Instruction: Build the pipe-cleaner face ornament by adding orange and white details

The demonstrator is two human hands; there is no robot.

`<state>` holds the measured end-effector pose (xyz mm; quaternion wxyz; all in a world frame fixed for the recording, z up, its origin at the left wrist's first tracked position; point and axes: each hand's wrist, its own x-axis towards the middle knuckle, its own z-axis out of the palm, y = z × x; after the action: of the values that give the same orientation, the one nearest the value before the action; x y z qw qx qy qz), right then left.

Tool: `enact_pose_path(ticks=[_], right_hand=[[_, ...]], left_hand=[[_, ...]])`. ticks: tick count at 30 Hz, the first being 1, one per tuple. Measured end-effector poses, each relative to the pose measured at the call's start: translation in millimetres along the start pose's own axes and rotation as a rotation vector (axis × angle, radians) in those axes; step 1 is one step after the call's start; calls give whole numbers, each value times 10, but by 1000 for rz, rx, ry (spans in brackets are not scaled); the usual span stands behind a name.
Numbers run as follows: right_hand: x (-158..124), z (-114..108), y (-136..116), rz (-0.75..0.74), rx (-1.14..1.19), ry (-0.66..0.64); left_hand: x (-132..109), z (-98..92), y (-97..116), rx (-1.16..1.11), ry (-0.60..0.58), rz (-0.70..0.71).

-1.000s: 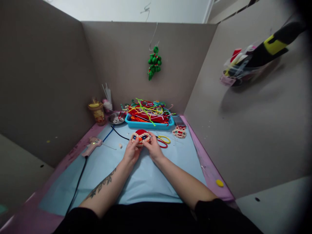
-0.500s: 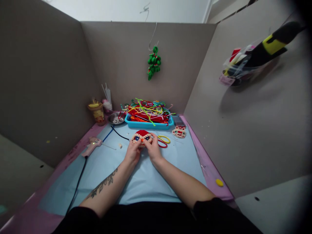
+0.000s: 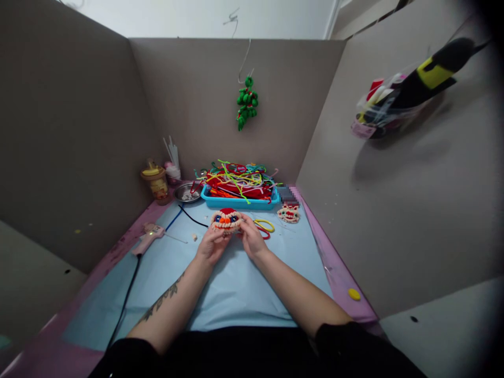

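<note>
A small round pipe-cleaner face, red on top with a cream rim, blue eyes and an orange nose, is held just above the light blue mat. My left hand grips its lower left edge with closed fingers. My right hand pinches its right edge. Red and yellow pipe-cleaner loops lie on the mat just right of my right hand. A second finished face lies further right.
A blue tray heaped with coloured pipe cleaners stands at the back. A pink glue gun with a black cord lies at the left, near a metal dish and a yellow-lidded jar. Brown partition walls enclose three sides; a green ornament hangs on the back wall.
Both hands have lifted and tilted the face slightly, so its front now shows more fully. My hands have shifted a little toward the back.
</note>
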<state>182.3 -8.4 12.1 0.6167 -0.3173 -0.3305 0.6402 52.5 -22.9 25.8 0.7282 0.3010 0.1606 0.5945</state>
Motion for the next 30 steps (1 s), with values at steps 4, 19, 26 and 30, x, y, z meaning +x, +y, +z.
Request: enact_pose_path(ticks=[4, 19, 26, 30], right_hand=[[-6, -10, 3, 15, 16, -17], [-12, -41, 21, 61, 46, 3], [25, -85, 69, -172, -262, 146], [20, -58, 100, -59, -176, 124]], left_hand=[[5, -7, -17, 27, 15, 21], [73, -100, -54, 32, 187, 50], [117, -167, -65, -14, 327, 13], [116, -160, -93, -22, 309, 5]])
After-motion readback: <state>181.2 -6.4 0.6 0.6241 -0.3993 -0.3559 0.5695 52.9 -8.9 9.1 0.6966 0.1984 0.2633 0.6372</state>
